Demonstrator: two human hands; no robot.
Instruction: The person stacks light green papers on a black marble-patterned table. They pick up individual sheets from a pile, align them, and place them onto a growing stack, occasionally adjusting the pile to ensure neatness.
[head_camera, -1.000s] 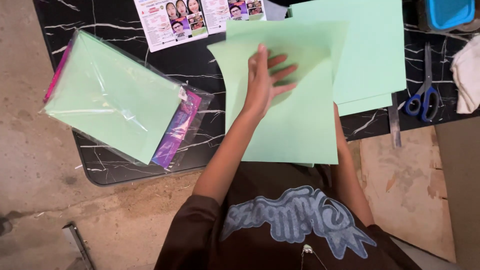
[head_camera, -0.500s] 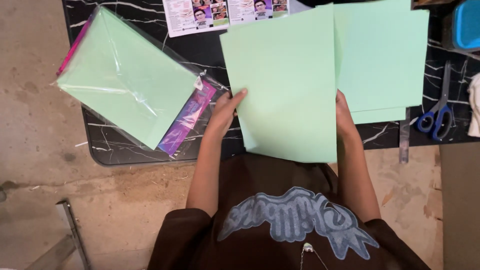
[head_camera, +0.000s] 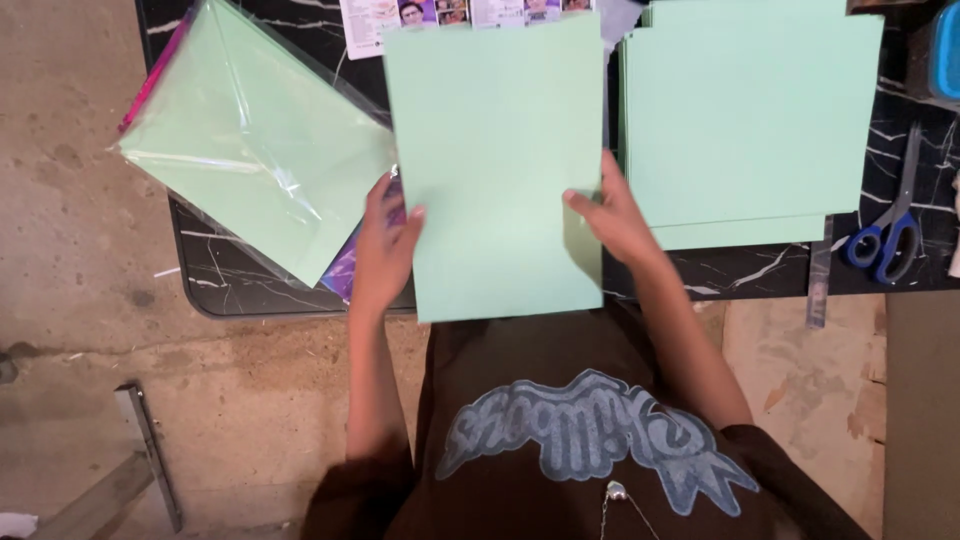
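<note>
— Black marbled bench (head_camera: 250, 290), with a bagged pack of green paper (head_camera: 255, 140) at the left and a loose stack (head_camera: 745, 120) at the right. Where's the sheet?

— Green sheet (head_camera: 495, 160) sits between them, its near edge over the bench rim. Left hand (head_camera: 385, 250) pinches its left edge, right hand (head_camera: 610, 215) its right edge, hands well apart.

— Handling tip?

— I'd judge light, even grips best, so it stays flat and uncreased. Scissors (head_camera: 885, 235) lie far right.
</note>
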